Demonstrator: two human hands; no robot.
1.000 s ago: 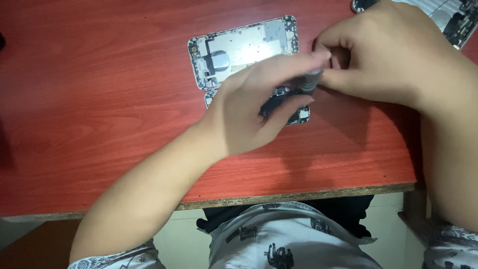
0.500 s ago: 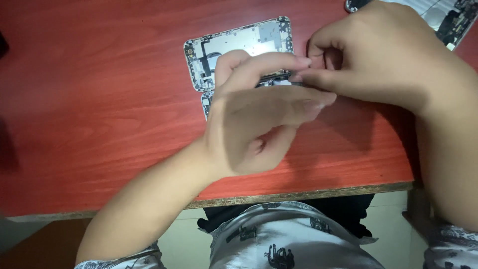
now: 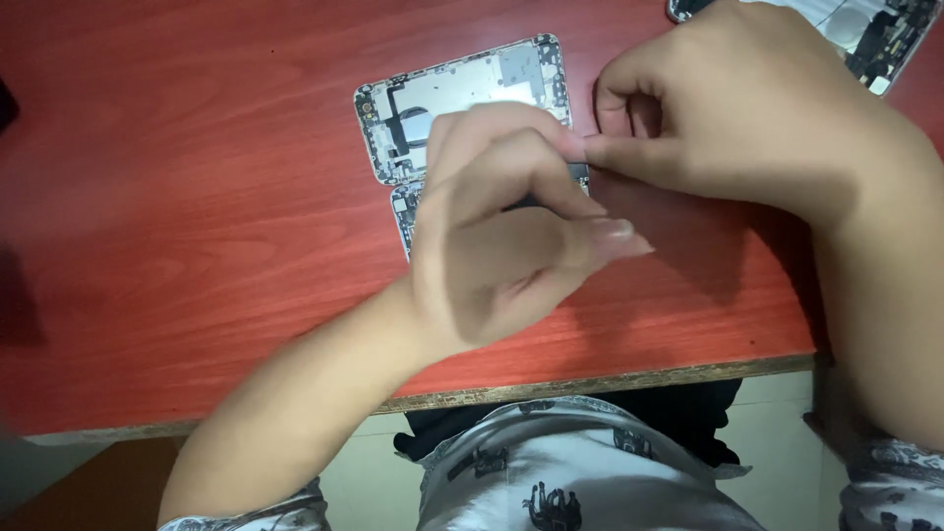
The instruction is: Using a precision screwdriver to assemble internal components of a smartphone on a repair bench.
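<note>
1. We see our left hand [image 3: 511, 236] hovering with curled fingers over the opened silver smartphone body with bare circuitry [image 3: 462, 98], which lies on the red wood-grain table [image 3: 197, 197].
2. Our right hand [image 3: 747, 118] pinches at the phone's right edge; whether it grasps anything we cannot tell.
3. Another dismantled silver phone part [image 3: 875, 34] lies at the far right corner.

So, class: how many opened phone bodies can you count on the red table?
2. One opened phone lies at the table's middle, partly under the left hand; another sits at the top right corner, cut off by the frame. More may be hidden beneath the hands.
</note>
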